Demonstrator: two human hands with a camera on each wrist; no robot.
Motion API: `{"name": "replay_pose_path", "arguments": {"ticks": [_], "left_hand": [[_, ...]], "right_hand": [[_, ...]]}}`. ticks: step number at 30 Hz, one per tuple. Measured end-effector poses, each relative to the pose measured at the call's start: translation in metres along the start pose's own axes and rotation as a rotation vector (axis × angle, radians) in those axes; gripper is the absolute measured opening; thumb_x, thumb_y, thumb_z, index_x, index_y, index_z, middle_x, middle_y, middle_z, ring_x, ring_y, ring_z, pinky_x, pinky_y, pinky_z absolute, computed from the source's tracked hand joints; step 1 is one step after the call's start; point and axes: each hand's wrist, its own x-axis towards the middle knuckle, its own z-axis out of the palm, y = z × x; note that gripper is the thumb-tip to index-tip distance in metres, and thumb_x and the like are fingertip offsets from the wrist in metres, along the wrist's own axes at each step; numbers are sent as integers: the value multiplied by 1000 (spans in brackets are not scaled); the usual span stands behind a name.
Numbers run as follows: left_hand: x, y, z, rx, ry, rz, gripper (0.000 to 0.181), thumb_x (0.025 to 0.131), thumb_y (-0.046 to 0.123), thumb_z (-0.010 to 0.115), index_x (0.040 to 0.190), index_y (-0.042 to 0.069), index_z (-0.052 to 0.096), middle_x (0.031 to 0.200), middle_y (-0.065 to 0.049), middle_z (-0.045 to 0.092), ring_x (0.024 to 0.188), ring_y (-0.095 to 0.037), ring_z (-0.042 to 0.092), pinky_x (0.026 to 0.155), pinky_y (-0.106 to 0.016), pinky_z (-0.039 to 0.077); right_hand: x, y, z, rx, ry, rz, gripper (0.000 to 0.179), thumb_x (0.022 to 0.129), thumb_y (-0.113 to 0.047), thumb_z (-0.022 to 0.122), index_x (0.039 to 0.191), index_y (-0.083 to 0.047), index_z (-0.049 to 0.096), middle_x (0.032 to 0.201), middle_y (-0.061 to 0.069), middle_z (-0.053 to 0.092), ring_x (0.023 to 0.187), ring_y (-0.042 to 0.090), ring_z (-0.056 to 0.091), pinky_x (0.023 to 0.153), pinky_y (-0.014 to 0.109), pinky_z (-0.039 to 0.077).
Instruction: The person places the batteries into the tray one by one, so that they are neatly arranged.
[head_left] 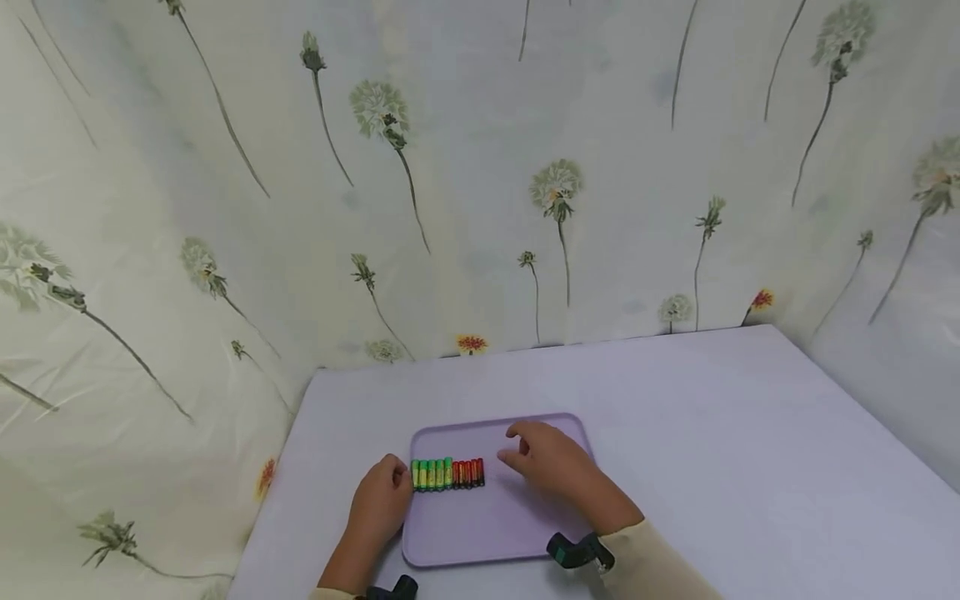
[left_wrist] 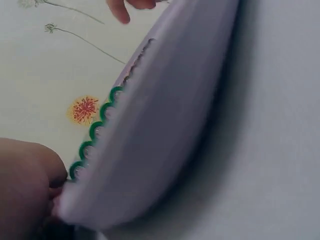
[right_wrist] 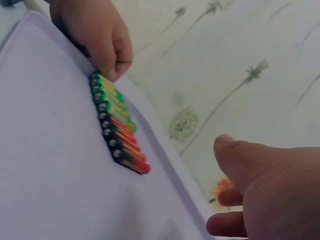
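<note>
A row of several green-and-yellow batteries (head_left: 431,475) and several red-and-black batteries (head_left: 468,473) lies side by side on a lilac tray (head_left: 480,533). My left hand (head_left: 382,497), fingers curled, grips the tray's left rim beside the endmost green battery; its fingertips are partly hidden. The right wrist view shows this hand (right_wrist: 100,37) against the green end of the row. Over the tray's right part hovers my right hand (head_left: 553,465), thumb and fingers apart and holding nothing. In the right wrist view its spread fingers (right_wrist: 227,225) are apart from the red batteries (right_wrist: 131,155).
The tray rests on a white table (head_left: 712,433). Behind and to the left hangs a pale cloth (head_left: 465,208) printed with dandelions. Dark wrist cameras sit on both wrists, the right one (head_left: 573,552) close to the tray's front right corner.
</note>
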Motion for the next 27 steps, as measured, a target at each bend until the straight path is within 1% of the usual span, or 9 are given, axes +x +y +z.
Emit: {"name": "replay_pose_path", "arguments": {"ticks": [3,6,8,10,13,16,18,23,27], "left_hand": [[6,6,-9,22,41,-12,17,102,20,58,104,5,64,90,-5,61,80,-19,56,68,-37,48],[10,25,-27,99,122,21,28,102,26,58,114,1,64,103,-14,65,91,-28,63,76,-45,54],[11,44,-42,181,169,96,40,102,32,60,125,0,63,118,-19,64,107,-36,63,88,-51,55],[13,63,-54,257,176,194,50,102,38,61,136,1,60,134,-23,60,124,-42,57,100,-56,51],[15,88,-64,406,119,332,67,102,50,58,154,8,48,156,-23,45,145,-47,40,116,-61,37],[12,103,-62,547,56,427,76,103,60,51,163,17,36,168,-20,31,156,-47,24,123,-62,25],[7,108,-56,602,21,459,79,102,66,46,165,22,31,172,-17,24,159,-47,16,125,-62,20],[-9,117,-44,676,-21,524,81,101,73,40,166,27,30,174,-13,18,162,-41,10,126,-63,14],[-13,120,-40,708,-24,547,81,100,75,38,166,28,30,175,-11,19,162,-38,11,126,-64,13]], "right_hand": [[-8,3,-19,-38,45,6,49,98,-49,69,135,-17,66,105,-1,68,93,16,63,79,40,55],[-17,6,-43,-147,80,-40,54,99,-51,67,140,-16,63,126,5,68,118,24,64,98,49,54],[-21,5,-61,-234,107,-82,60,99,-52,66,144,-13,60,138,9,64,131,31,59,106,54,49],[-22,5,-78,-330,133,-120,65,99,-53,66,148,-11,57,148,15,58,139,38,52,111,58,45],[-20,4,-94,-490,165,-154,72,98,-56,66,154,-14,51,159,18,47,149,44,40,115,61,39],[-18,3,-98,-625,152,-179,77,97,-61,64,158,-19,46,167,18,36,155,46,27,119,64,32],[-18,1,-96,-683,132,-192,79,96,-65,61,160,-22,44,170,15,31,158,45,22,121,64,28],[-18,-3,-87,-750,117,-229,81,96,-71,57,162,-26,41,173,10,26,161,38,18,124,63,23],[-17,-4,-82,-772,118,-249,82,96,-72,56,162,-26,40,173,8,25,161,34,17,125,61,22]]}}
